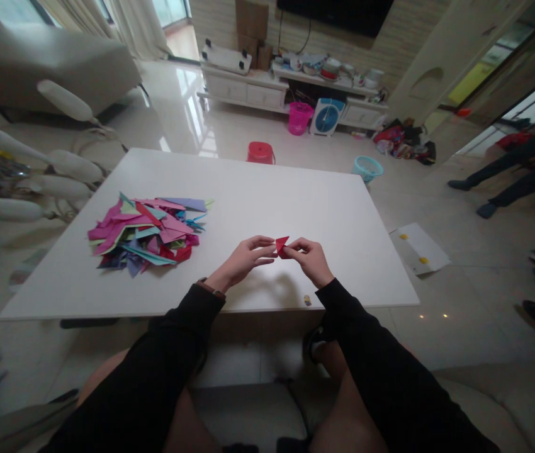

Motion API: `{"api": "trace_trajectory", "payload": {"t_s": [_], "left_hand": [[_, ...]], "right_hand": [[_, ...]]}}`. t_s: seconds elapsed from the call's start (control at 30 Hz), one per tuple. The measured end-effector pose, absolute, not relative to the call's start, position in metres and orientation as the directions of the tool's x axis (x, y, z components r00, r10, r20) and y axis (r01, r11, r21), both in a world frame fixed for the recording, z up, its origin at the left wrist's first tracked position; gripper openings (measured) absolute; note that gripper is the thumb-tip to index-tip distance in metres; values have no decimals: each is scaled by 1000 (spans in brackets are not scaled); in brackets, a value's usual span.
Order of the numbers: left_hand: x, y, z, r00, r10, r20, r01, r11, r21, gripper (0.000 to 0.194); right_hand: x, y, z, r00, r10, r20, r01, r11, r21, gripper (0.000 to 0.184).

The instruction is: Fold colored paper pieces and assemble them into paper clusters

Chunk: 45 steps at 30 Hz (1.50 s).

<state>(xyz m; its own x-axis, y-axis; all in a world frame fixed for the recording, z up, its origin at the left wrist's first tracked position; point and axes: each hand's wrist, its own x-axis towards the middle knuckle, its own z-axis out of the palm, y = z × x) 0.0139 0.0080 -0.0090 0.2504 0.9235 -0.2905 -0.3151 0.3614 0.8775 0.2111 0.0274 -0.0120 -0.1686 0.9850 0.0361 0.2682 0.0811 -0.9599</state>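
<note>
A small piece of folded red paper (282, 246) is held up above the white table, close to its front edge. My right hand (311, 257) pinches it between thumb and fingers from the right. On the paper's left side is my left hand (251, 257), its fingers stretched out and apart, with the tips at or just beside the paper; I cannot tell whether they touch. To the left, a loose pile of folded paper pieces (147, 233) in pink, purple, teal, green and red lies on the table (258, 201).
A small sticker (307, 300) sits near the table's front edge. Beyond the table are a red stool (260, 152), a pink basket (300, 118) and a light blue bin (367, 167). White lamp arms (67, 165) reach in at left. A person's legs (517, 163) show at right.
</note>
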Motion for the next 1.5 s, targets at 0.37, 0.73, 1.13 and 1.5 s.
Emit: {"api": "trace_trajectory", "payload": {"t_s": [0.37, 0.73, 1.13, 1.5], "left_hand": [[-15, 16, -26, -13, 939, -345, 33, 345, 938, 20], [-60, 3, -29, -68, 977, -204, 430, 213, 877, 21], [-70, -7, -34, 38, 965, -259, 703, 158, 693, 21], [-112, -4, -54, -200, 941, -272, 919, 277, 280, 44]], "right_hand": [[178, 32, -49, -520, 850, -86, 826, 475, -305, 31], [145, 25, -66, -641, 745, -185, 767, 614, -186, 24], [142, 19, -65, -650, 736, -186, 759, 619, -204, 26], [164, 19, -45, -629, 768, -118, 770, 595, -231, 14]]}}
